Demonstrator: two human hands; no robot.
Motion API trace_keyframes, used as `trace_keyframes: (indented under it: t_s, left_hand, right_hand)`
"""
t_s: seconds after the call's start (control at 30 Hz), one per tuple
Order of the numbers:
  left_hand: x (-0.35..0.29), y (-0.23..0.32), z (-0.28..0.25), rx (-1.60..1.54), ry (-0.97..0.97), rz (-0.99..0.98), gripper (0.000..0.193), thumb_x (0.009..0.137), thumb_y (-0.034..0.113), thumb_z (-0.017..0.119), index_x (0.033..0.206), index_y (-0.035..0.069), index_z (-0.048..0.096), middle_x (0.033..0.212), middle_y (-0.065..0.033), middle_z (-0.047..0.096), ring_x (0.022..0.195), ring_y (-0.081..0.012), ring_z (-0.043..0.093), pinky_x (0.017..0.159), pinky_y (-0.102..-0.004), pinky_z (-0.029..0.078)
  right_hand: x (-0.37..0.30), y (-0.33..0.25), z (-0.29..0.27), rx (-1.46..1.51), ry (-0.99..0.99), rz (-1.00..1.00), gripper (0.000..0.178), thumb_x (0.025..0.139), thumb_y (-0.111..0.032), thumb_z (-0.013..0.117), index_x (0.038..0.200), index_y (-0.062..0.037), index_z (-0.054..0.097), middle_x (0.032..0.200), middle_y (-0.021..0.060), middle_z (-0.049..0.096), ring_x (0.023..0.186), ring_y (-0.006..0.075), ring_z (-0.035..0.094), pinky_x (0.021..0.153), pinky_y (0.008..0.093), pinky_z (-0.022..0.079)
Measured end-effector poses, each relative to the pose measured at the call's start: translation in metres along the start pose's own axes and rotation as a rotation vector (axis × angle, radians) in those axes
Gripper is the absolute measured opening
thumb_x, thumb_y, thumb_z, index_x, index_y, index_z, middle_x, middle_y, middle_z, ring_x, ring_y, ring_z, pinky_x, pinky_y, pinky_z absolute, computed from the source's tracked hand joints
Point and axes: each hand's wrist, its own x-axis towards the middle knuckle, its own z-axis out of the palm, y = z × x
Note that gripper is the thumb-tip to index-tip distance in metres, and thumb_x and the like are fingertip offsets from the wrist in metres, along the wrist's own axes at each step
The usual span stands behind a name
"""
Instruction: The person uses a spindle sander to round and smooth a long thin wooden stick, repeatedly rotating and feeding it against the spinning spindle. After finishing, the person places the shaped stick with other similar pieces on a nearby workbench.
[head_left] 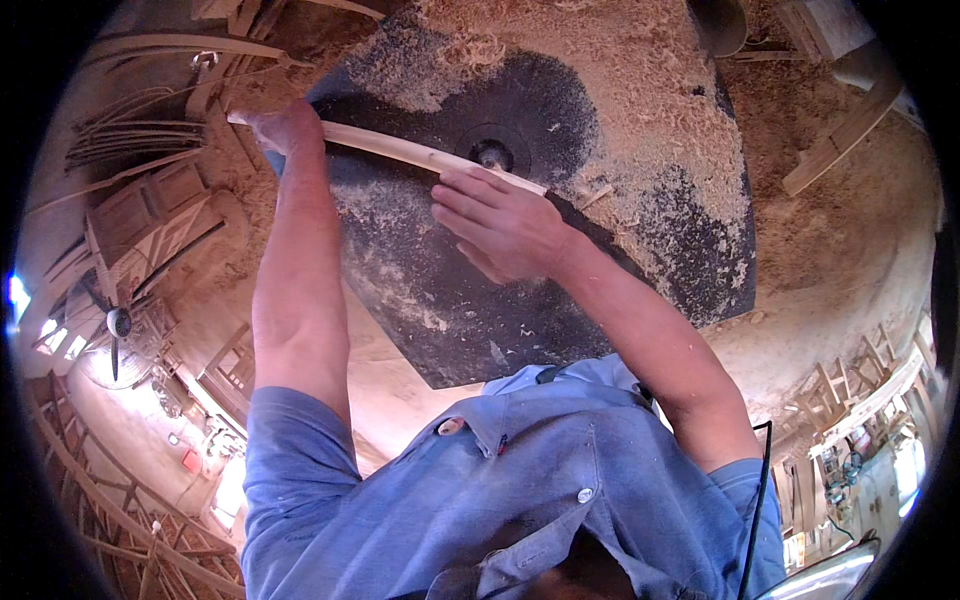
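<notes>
A long, pale, slightly curved wooden strip (pixel 385 146) lies across a dark machine table (pixel 420 270), passing close against a round spindle (pixel 490 153) set in the table. Around the strip's far left end my left hand (pixel 285 130) is closed, at the table's left edge. My right hand (pixel 510 225) rests along the near side of the strip, just below the spindle. Its fingers are stretched out toward the left and slightly spread, with the upper ones touching the wood. The underside of this hand is hidden.
Sawdust and shavings (pixel 640 90) cover much of the table's far and right parts. A small wood scrap (pixel 597 196) lies right of the strip. Wooden boards (pixel 840 150) stand at the far right. Stacked strips (pixel 135 140) and a wooden frame (pixel 150 215) are on the left.
</notes>
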Motion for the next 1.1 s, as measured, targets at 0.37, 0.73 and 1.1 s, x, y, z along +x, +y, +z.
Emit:
trace_keyframes:
  t_s: [0.37, 0.73, 1.1]
  left_hand:
    - [0.014, -0.007, -0.006, -0.011, -0.019, -0.067, 0.108, 0.078, 0.008, 0.071, 0.161, -0.001, 0.001, 0.129, -0.0326, 0.061, 0.121, -0.0421, 0.061, 0.108, -0.0411, 0.047]
    - [0.031, -0.021, -0.010, -0.026, -0.019, -0.100, 0.109, 0.077, 0.006, 0.070, 0.160, -0.004, -0.001, 0.134, -0.0333, 0.057, 0.124, -0.0410, 0.059, 0.109, -0.0402, 0.046]
    - [0.051, -0.056, -0.030, -0.021, -0.024, -0.294, 0.103, 0.080, 0.014, 0.071, 0.159, -0.007, 0.009, 0.141, -0.0318, 0.052, 0.128, -0.0397, 0.056, 0.108, -0.0407, 0.046]
  right_hand:
    - [0.018, 0.002, 0.010, 0.010, 0.014, -0.025, 0.053, 0.078, -0.020, 0.072, 0.125, 0.0026, 0.064, 0.132, 0.0175, 0.062, 0.133, 0.0329, 0.052, 0.118, 0.0460, 0.037]
    - [0.035, 0.002, 0.018, -0.009, -0.017, -0.024, 0.051, 0.077, -0.017, 0.075, 0.124, 0.0001, 0.065, 0.134, 0.0148, 0.062, 0.134, 0.0311, 0.053, 0.117, 0.0449, 0.041]
    - [0.061, 0.004, 0.030, 0.060, -0.044, -0.077, 0.049, 0.077, -0.015, 0.075, 0.123, 0.0003, 0.066, 0.133, 0.0157, 0.063, 0.133, 0.0323, 0.053, 0.115, 0.0437, 0.043]
